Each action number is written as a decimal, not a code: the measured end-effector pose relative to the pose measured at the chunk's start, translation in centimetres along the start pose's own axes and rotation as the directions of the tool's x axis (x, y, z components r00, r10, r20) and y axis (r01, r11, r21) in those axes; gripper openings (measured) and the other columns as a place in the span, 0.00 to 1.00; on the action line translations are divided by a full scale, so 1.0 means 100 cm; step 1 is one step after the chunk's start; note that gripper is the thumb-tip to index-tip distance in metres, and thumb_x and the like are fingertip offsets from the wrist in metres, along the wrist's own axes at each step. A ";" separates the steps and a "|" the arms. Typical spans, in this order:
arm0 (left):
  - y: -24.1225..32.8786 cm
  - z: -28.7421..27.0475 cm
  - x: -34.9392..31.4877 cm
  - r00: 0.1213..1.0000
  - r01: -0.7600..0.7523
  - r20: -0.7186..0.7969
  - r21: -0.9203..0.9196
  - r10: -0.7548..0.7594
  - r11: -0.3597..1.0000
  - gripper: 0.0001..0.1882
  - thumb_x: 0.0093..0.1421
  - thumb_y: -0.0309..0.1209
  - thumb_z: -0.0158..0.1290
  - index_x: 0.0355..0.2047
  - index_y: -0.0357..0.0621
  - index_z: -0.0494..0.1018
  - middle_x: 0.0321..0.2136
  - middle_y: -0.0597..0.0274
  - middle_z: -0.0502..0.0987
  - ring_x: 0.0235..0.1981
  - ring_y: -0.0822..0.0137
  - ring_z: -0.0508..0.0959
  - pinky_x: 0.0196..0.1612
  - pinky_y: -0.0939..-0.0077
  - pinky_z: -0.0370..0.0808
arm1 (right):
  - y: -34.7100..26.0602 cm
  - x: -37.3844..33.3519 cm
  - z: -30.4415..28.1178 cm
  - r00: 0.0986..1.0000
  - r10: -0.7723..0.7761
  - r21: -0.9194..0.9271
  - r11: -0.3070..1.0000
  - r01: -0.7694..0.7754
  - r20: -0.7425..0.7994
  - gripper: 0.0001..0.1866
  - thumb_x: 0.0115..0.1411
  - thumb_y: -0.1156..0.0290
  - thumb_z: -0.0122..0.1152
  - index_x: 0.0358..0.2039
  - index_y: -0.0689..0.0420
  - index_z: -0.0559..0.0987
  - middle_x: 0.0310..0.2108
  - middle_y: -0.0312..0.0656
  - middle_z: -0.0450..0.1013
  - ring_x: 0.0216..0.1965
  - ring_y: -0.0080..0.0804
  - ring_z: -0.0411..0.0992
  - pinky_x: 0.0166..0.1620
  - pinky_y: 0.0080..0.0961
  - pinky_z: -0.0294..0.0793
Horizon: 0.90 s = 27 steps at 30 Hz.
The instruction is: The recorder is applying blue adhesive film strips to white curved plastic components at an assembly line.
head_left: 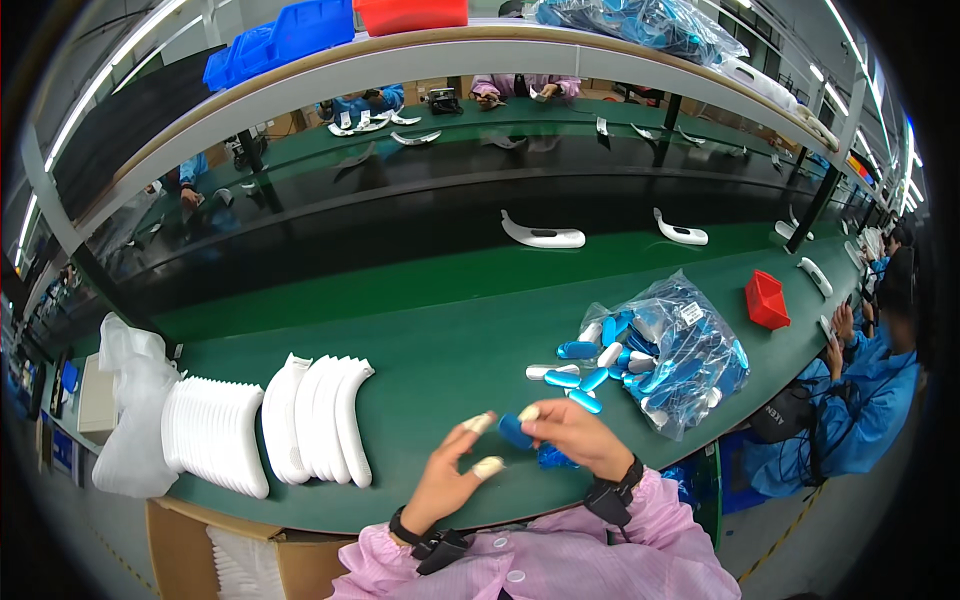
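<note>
**Small blue part pinched over the bench edge**

Green matting covers the long workbench point(450, 330), with a shelf above and other workers seated along the line.

Both hands meet just above the near edge. The right hand point(570, 435) pinches a small blue capsule-shaped part point(515, 431) between thumb and capped fingertips; the left hand point(455, 470) has its fingers spread, its capped tips point(488, 466) touching or just beside the same piece. Whether the left hand truly grips it cannot be told.

Just beyond lie loose blue and white parts point(585, 375), spilling from a clear plastic bag point(680, 355). Two rows of curved white shells point(310, 420) stand to the left, well apart.

The grip looks light and the finger caps smooth, so the part could slip and drop near the edge, likely rolling off onto the lap or floor. The scattered pieces sit close to the right wrist; a careless sweep could knock them about, or mix a handled part back among the rest.
</note>
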<state>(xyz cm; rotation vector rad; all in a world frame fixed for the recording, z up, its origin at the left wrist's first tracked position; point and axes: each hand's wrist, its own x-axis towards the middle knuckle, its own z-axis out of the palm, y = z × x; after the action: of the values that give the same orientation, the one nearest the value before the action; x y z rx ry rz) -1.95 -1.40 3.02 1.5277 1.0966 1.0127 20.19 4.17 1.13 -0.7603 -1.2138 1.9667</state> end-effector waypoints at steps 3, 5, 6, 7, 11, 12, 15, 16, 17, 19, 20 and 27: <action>-0.021 0.014 0.003 0.996 -0.057 0.045 -0.289 0.073 0.956 0.25 0.55 0.27 0.62 0.54 0.38 0.72 0.56 0.55 0.70 0.57 0.64 0.69 0.58 0.71 0.66 | 0.007 -0.003 0.014 0.989 0.085 0.149 0.983 -0.103 0.123 0.08 0.64 0.71 0.58 0.38 0.61 0.79 0.34 0.33 0.75 0.34 0.18 0.71 0.39 0.15 0.70; -0.022 0.014 0.004 0.993 -0.090 0.046 -0.260 0.105 0.961 0.21 0.55 0.24 0.61 0.50 0.35 0.74 0.54 0.55 0.70 0.56 0.63 0.70 0.56 0.70 0.68 | 0.005 -0.007 0.023 0.996 0.084 0.046 0.995 -0.084 0.016 0.09 0.62 0.68 0.61 0.38 0.60 0.80 0.32 0.32 0.74 0.34 0.18 0.69 0.38 0.15 0.68; -0.022 0.014 0.004 0.994 -0.106 -0.010 -0.181 0.106 0.978 0.21 0.54 0.24 0.62 0.50 0.36 0.75 0.51 0.56 0.73 0.53 0.63 0.72 0.55 0.70 0.69 | 0.004 -0.009 0.027 0.996 0.079 -0.006 0.997 -0.079 -0.036 0.09 0.62 0.67 0.62 0.38 0.59 0.80 0.31 0.31 0.74 0.33 0.18 0.69 0.38 0.15 0.68; -0.022 0.014 0.003 0.992 -0.116 -0.063 -0.103 0.110 0.988 0.21 0.54 0.25 0.62 0.49 0.38 0.76 0.48 0.56 0.75 0.51 0.63 0.74 0.54 0.69 0.70 | 0.005 -0.010 0.030 0.986 -0.094 -0.209 0.976 0.063 -0.141 0.09 0.59 0.68 0.64 0.37 0.59 0.81 0.31 0.32 0.74 0.34 0.20 0.69 0.39 0.17 0.68; -0.005 0.012 0.001 0.980 -0.078 -0.165 0.196 0.111 0.977 0.19 0.53 0.25 0.63 0.46 0.37 0.77 0.37 0.59 0.80 0.40 0.66 0.79 0.47 0.74 0.74 | 0.001 -0.015 0.042 0.824 -0.555 -0.706 0.629 0.325 -0.114 0.11 0.50 0.73 0.72 0.35 0.59 0.82 0.32 0.36 0.75 0.37 0.27 0.71 0.41 0.21 0.69; -0.005 0.013 0.001 0.977 -0.098 -0.165 0.223 0.137 0.970 0.19 0.52 0.25 0.63 0.46 0.37 0.77 0.35 0.59 0.80 0.38 0.67 0.79 0.45 0.75 0.74 | -0.001 -0.015 0.044 0.803 -0.593 -0.746 0.559 0.362 -0.055 0.12 0.47 0.75 0.73 0.34 0.59 0.82 0.32 0.37 0.75 0.38 0.29 0.71 0.42 0.21 0.69; -0.007 0.018 0.000 0.973 -0.134 -0.147 0.265 0.177 0.955 0.20 0.51 0.26 0.64 0.46 0.38 0.77 0.30 0.59 0.79 0.32 0.69 0.79 0.39 0.76 0.75 | 0.006 -0.015 0.046 0.844 -0.527 -0.719 0.625 0.305 -0.100 0.10 0.47 0.75 0.74 0.31 0.59 0.82 0.30 0.37 0.74 0.34 0.30 0.70 0.39 0.24 0.67; -0.007 0.017 0.000 0.977 -0.124 -0.138 0.259 0.164 0.958 0.20 0.51 0.26 0.64 0.46 0.38 0.77 0.30 0.59 0.79 0.32 0.69 0.79 0.38 0.77 0.75 | 0.008 -0.014 0.046 0.859 -0.500 -0.711 0.644 0.283 -0.111 0.09 0.47 0.76 0.73 0.30 0.59 0.82 0.30 0.37 0.74 0.34 0.29 0.69 0.38 0.24 0.67; -0.007 0.016 0.000 0.980 -0.115 -0.129 0.253 0.151 0.961 0.21 0.51 0.26 0.64 0.47 0.37 0.77 0.30 0.58 0.79 0.31 0.69 0.79 0.36 0.77 0.75 | 0.008 -0.013 0.044 0.874 -0.480 -0.672 0.671 0.313 -0.071 0.09 0.48 0.76 0.72 0.30 0.59 0.82 0.30 0.37 0.74 0.33 0.28 0.69 0.37 0.23 0.66; -0.007 0.011 -0.002 0.995 -0.084 -0.034 0.226 0.094 0.970 0.21 0.51 0.25 0.64 0.47 0.37 0.77 0.31 0.59 0.79 0.31 0.71 0.78 0.36 0.77 0.75 | 0.009 -0.014 0.040 0.898 -0.441 -0.588 0.723 0.362 0.010 0.08 0.49 0.77 0.71 0.30 0.60 0.81 0.29 0.37 0.73 0.32 0.26 0.68 0.35 0.22 0.65; -0.007 0.010 -0.003 0.998 -0.067 0.015 0.213 0.065 0.975 0.21 0.51 0.25 0.63 0.47 0.37 0.76 0.31 0.59 0.79 0.31 0.71 0.78 0.35 0.78 0.75 | 0.008 -0.015 0.039 0.921 -0.389 -0.580 0.751 0.316 -0.003 0.07 0.50 0.76 0.71 0.30 0.60 0.81 0.28 0.37 0.72 0.31 0.25 0.68 0.34 0.22 0.65; -0.016 0.019 -0.004 0.998 0.035 0.043 0.016 -0.036 0.999 0.20 0.55 0.24 0.60 0.49 0.36 0.75 0.36 0.58 0.78 0.33 0.72 0.77 0.35 0.78 0.75 | 0.008 -0.020 0.032 0.919 -0.388 -0.588 0.759 0.278 -0.068 0.07 0.52 0.76 0.67 0.28 0.62 0.77 0.26 0.38 0.69 0.27 0.25 0.68 0.30 0.22 0.65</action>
<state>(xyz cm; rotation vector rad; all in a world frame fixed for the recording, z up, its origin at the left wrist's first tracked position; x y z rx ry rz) -0.52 -1.99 1.05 1.5302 1.0995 0.9447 18.70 0.65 1.93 -0.9138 -1.7133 1.2036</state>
